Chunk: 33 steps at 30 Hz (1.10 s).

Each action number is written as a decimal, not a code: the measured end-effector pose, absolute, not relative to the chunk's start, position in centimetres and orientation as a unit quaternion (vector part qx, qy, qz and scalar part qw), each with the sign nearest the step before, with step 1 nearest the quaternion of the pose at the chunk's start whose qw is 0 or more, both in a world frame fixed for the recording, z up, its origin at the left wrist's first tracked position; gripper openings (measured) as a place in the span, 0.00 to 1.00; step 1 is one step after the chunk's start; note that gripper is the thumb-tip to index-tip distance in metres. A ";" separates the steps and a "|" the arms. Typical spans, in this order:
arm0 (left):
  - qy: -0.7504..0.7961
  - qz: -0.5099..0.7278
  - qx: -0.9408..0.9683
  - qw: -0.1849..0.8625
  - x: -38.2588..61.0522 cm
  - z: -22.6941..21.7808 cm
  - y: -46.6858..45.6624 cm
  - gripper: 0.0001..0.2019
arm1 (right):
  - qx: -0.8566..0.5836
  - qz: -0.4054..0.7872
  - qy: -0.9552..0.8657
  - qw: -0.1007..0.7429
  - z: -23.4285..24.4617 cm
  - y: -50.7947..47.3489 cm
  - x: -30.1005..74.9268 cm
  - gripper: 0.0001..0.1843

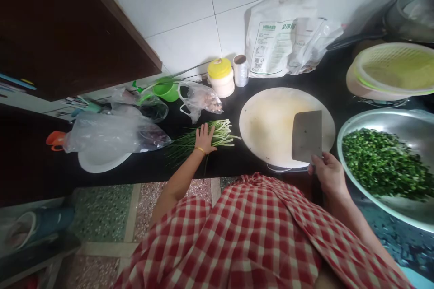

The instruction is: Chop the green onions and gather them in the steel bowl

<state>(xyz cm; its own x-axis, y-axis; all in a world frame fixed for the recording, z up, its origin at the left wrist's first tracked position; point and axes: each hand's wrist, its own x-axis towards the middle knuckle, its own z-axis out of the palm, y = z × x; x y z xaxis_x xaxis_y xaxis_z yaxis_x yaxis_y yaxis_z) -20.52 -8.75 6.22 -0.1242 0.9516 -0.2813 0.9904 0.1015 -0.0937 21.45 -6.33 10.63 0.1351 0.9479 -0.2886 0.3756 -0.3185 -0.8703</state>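
A bunch of green chives (222, 133) lies on the dark counter, white ends toward the round cutting board (264, 122). My left hand (205, 139) rests on the bunch with its fingers spread. In my right hand (328, 172) is the handle of a cleaver (307, 135), its broad blade over the right part of the board. Right of the board stands a large metal bowl (352, 185) with chopped greens (383, 162) in it.
Behind the chives are a clear bag (203, 99), a yellow-lidded jar (221, 76) and a plastic roll (241, 72). White packages (271, 45) lean on the tiled wall. A colander (396, 67) stands back right. Left are plastic bags (105, 133) and a white plate (98, 162).
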 end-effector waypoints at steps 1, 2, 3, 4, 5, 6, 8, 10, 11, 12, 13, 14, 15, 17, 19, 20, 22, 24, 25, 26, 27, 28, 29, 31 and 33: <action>0.730 -0.136 0.665 0.078 -21.4 6.0 -7.8 0.57 | -0.679 0.444 -0.488 0.322 10.6 -6.4 21.1 0.11; 0.725 -0.141 0.669 0.085 -22.2 5.8 -6.8 0.59 | -0.678 0.445 -0.489 0.322 10.6 -6.6 20.8 0.11; 0.722 -0.149 0.669 0.095 -22.8 5.6 -5.8 0.60 | -0.678 0.444 -0.488 0.324 10.7 -6.8 20.6 0.11; 0.722 -0.159 0.665 0.108 -23.4 5.5 -4.9 0.62 | -0.680 0.440 -0.486 0.329 10.7 -7.0 20.4 0.10; 0.723 -0.170 0.658 0.122 -23.8 5.4 -4.1 0.62 | -0.682 0.436 -0.483 0.335 10.7 -7.2 20.3 0.11; 0.725 -0.178 0.651 0.135 -24.2 5.2 -3.4 0.63 | -0.684 0.432 -0.480 0.341 10.7 -7.4 20.2 0.11; 0.729 -0.184 0.642 0.150 -24.7 5.1 -2.6 0.61 | -0.687 0.425 -0.473 0.351 10.6 -7.9 20.2 0.12; 0.732 -0.177 0.642 0.142 -25.0 4.9 -2.2 0.56 | -0.696 0.419 -0.460 0.359 10.2 -8.4 20.3 0.13; 0.734 -0.172 0.644 0.132 -25.1 4.8 -2.2 0.52 | -0.700 0.417 -0.453 0.363 10.1 -8.6 20.4 0.13; 0.735 -0.168 0.646 0.122 -25.2 4.8 -2.2 0.49 | -0.704 0.415 -0.445 0.367 10.0 -8.9 20.4 0.13; 0.734 -0.165 0.649 0.113 -25.2 4.8 -2.2 0.46 | -0.707 0.412 -0.438 0.372 9.9 -9.1 20.4 0.13; 0.733 -0.163 0.651 0.109 -25.3 4.8 -2.2 0.43 | -0.709 0.410 -0.433 0.375 9.9 -9.2 20.4 0.13; 0.732 -0.162 0.653 0.108 -25.4 4.8 -2.2 0.41 | -0.712 0.408 -0.431 0.376 10.0 -9.4 20.3 0.12; 0.729 -0.162 0.655 0.112 -25.7 5.2 -2.2 0.39 | -0.718 0.400 -0.429 0.375 10.3 -9.5 20.2 0.10; 0.728 -0.161 0.658 0.111 -26.1 5.6 -2.3 0.38 | -0.723 0.392 -0.435 0.367 10.7 -9.4 20.2 0.08; 0.727 -0.160 0.659 0.104 -26.3 5.9 -2.4 0.37 | -0.724 0.388 -0.439 0.365 10.9 -9.4 20.3 0.08; 0.729 -0.159 0.661 0.085 -26.6 6.3 -2.7 0.37 | -0.724 0.379 -0.449 0.362 11.1 -9.1 20.4 0.08; 0.730 -0.172 0.656 0.088 -26.8 6.4 -3.0 0.39 | -0.723 0.374 -0.454 0.362 11.0 -8.8 20.4 0.08; 0.730 -0.182 0.651 0.100 -26.9 6.3 -3.2 0.42 | -0.723 0.374 -0.454 0.362 10.8 -8.6 20.4 0.08; 0.731 -0.188 0.647 0.112 -26.9 6.2 -3.4 0.44 | -0.722 0.376 -0.454 0.361 10.7 -8.4 20.4 0.08; 0.733 -0.188 0.643 0.119 -27.0 6.1 -3.6 0.46 | -0.721 0.380 -0.455 0.358 10.5 -8.2 20.3 0.08; 0.737 -0.183 0.640 0.119 -26.9 6.0 -3.8 0.48 | -0.719 0.384 -0.456 0.356 10.3 -8.1 20.3 0.08; 0.741 -0.172 0.640 0.111 -26.9 5.9 -4.0 0.49 | -0.717 0.387 -0.459 0.353 10.2 -8.0 20.2 0.08; 0.740 -0.151 0.649 0.091 -26.7 5.9 -4.5 0.48 | -0.715 0.392 -0.464 0.346 10.0 -7.9 20.2 0.07; 0.732 -0.137 0.663 0.077 -26.3 6.1 -4.9 0.42 | -0.717 0.394 -0.464 0.339 10.0 -7.9 20.2 0.07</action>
